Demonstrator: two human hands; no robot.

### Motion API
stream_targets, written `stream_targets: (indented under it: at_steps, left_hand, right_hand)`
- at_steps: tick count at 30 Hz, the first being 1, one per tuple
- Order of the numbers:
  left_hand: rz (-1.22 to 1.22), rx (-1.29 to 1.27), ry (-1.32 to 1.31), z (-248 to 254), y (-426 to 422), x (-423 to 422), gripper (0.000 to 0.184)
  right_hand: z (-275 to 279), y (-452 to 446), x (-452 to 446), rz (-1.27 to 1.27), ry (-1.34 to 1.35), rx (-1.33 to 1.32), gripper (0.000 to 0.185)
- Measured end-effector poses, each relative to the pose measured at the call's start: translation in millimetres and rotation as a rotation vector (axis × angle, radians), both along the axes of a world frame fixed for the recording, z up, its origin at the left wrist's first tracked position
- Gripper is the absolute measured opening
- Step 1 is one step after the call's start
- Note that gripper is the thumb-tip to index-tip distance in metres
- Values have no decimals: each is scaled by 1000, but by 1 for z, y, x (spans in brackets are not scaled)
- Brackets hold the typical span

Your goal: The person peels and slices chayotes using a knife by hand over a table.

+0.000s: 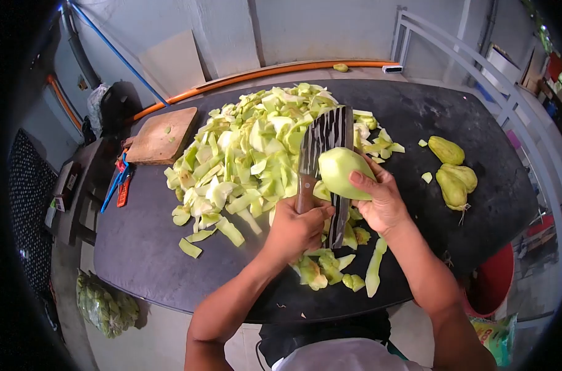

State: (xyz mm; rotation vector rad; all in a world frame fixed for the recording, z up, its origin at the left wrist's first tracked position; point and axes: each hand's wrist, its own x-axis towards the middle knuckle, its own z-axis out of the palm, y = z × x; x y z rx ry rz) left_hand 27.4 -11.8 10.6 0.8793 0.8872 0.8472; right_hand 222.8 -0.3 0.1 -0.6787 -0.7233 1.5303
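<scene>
My left hand [302, 227] is closed around the brown handle of a broad cleaver [323, 139], its blade pointing away from me with dark and light streaks on it. A dark strip runs down beside this hand; I cannot tell whether it belongs to the blade. In my right hand [383, 196] is a pale green peeled chayote [341, 172], held close to the blade's right side with the thumb on top. Behind and below both hands lies a large heap of chayote peels and pieces [250, 148]. Several peel scraps [321, 269] lie nearer my body.
Unpeeled chayotes [455, 184] lie on the right of the dark table [491, 130]. A wooden cutting board [163, 135] rests at the left edge, near blue-and-red tools [121, 182]. Below right stands a red bucket [494, 281]; a bag of greens [105, 303] sits on the floor at left.
</scene>
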Motion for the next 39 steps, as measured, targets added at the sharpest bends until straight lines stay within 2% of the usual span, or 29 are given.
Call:
stream_targets:
  at_steps: [3, 7, 10, 11, 15, 19, 22, 24, 27, 29, 30, 32, 33, 34, 36, 37, 38, 39]
  left_hand:
    - [-62, -32, 18, 4, 0, -4, 12]
    - [-34, -76, -61, 2, -4, 4, 11]
    - [-116, -95, -55, 9, 0, -6, 11]
    - [-131, -108, -32, 8, -3, -4, 11]
    - [-139, -136, -34, -3, -13, 11, 12]
    - [-128, -117, -65, -9, -19, 21, 13]
    - [-151, -113, -28, -9, -22, 23, 13]
    - [-193, -139, -66, -15, -21, 22, 14]
    - [-178, -46, 38, -9, -15, 20, 12]
    - [-105, 13, 32, -10, -3, 14, 14]
    - [-69, 43, 31, -9, 4, 8, 15]
    - [164, 217, 122, -5, 21, -6, 16]
    - [283, 239, 122, -4, 30, -13, 10]
    - [364, 215, 115, 4, 35, -21, 12]
    - [416, 295, 22, 3, 45, -38, 16]
    - [424, 271, 8, 7, 43, -42, 17]
    - [435, 252, -10, 11, 42, -46, 18]
    - [419, 266, -20, 8, 43, -50, 17]
  right_hand:
    - [14, 0, 22, 179, -198, 20, 53]
    - [-1, -7, -20, -141, 58, -16, 57]
    - [12, -5, -2, 126, 60, 6, 60]
    - [10, 1, 6, 160, -40, 80, 53]
    - [2, -3, -4, 30, 37, 36, 40]
    - [1, -2, -15, -123, 67, 53, 40]
    - [5, -2, -5, 73, -138, -16, 40]
    - [4, -3, -13, -19, -103, 12, 40]
    - [-3, 1, -17, -143, -16, 9, 42]
    - [-12, 14, -16, -151, 75, -66, 45]
    - [-14, 20, -6, -14, 183, -145, 57]
    - [13, 12, -3, -110, 263, -207, 65]
    - [4, 17, 6, -185, 279, -185, 68]
    - [6, 19, 9, -273, 417, -122, 69]
    - [0, 26, 27, -323, 497, 153, 76]
    - [-6, 24, 31, -302, 482, 86, 82]
    - [-15, 21, 34, -151, 520, -29, 85]
    - [-16, 24, 33, -127, 535, -82, 82]
